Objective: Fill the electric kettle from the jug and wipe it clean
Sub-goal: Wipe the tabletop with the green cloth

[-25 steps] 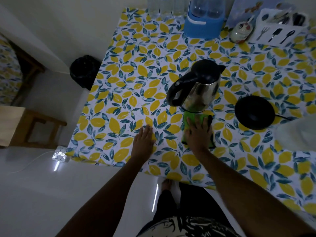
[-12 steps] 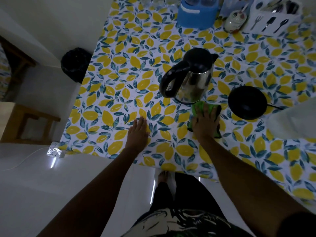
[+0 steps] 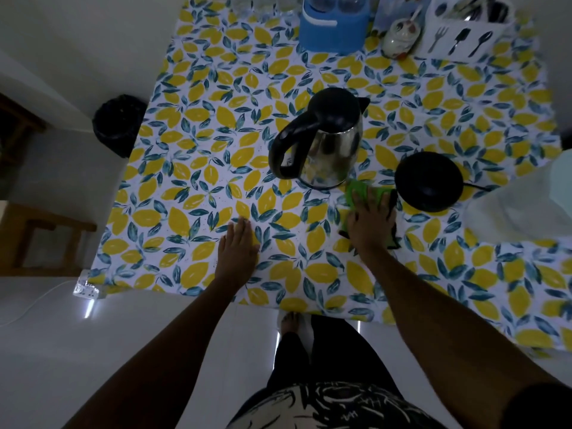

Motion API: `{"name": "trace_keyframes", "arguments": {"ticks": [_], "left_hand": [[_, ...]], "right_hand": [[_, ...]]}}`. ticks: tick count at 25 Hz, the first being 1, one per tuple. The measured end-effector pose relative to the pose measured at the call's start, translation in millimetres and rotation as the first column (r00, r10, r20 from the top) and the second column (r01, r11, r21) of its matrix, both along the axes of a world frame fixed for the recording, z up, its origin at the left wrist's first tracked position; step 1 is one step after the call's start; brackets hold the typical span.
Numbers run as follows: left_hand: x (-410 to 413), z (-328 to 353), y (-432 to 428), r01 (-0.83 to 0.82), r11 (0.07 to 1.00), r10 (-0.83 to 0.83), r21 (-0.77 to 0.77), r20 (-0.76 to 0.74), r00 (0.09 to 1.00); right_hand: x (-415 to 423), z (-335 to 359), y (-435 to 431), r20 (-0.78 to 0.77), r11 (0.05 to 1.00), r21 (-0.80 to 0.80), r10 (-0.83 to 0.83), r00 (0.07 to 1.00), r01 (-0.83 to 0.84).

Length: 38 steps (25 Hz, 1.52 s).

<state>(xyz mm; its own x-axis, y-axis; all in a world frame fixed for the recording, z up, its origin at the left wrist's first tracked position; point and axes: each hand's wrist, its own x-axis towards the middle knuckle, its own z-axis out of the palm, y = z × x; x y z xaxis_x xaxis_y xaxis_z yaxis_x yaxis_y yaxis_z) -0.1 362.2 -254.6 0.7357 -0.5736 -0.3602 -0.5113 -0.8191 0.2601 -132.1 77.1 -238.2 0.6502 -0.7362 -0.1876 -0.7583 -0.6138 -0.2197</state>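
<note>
A steel electric kettle with a black lid and handle stands in the middle of the table, lid closed. Its round black base lies to its right, with nothing on it. My right hand presses flat on a green cloth on the tablecloth, just in front of the kettle and left of the base. My left hand rests flat on the table near its front edge, fingers together, holding nothing. No jug is clearly in view.
At the back stand a blue container, a small lidded jar and a white cutlery holder. A pale object sits at the right. A black bin, wooden furniture and a power strip are on the left.
My right hand has slid the green cloth to the right, from in front of the kettle toward the black base. My left hand has stayed flat on the table.
</note>
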Motion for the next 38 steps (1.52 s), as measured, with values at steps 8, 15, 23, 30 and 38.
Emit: {"name": "trace_keyframes", "arguments": {"ticks": [8, 15, 23, 30, 38], "left_hand": [[-4, 1, -1, -0.004, 1.000, 0.004, -0.007, 0.001, 1.000], [-6, 4, -4, -0.029, 0.999, 0.029, 0.018, -0.008, 1.000], [-26, 18, -24, 0.158, 0.987, -0.158, -0.007, -0.022, 0.987], [-93, 23, -120, 0.388, 0.910, -0.405, -0.148, -0.105, 0.908], [-103, 38, -161, 0.388, 0.904, -0.406, -0.181, -0.070, 0.911]], "right_hand": [[-76, -15, 65, 0.047, 0.662, -0.028, 0.750, 0.660, -0.749], [24, 1, 56, -0.011, 0.995, 0.079, 0.060, 0.998, -0.059], [-111, -12, 66, 0.044, 0.925, 0.008, 0.380, 0.924, -0.381], [-188, -7, -20, -0.087, 0.998, 0.005, 0.057, 0.995, -0.057], [-172, 4, -22, 0.108, 0.990, -0.022, 0.141, 0.984, -0.139]]}}
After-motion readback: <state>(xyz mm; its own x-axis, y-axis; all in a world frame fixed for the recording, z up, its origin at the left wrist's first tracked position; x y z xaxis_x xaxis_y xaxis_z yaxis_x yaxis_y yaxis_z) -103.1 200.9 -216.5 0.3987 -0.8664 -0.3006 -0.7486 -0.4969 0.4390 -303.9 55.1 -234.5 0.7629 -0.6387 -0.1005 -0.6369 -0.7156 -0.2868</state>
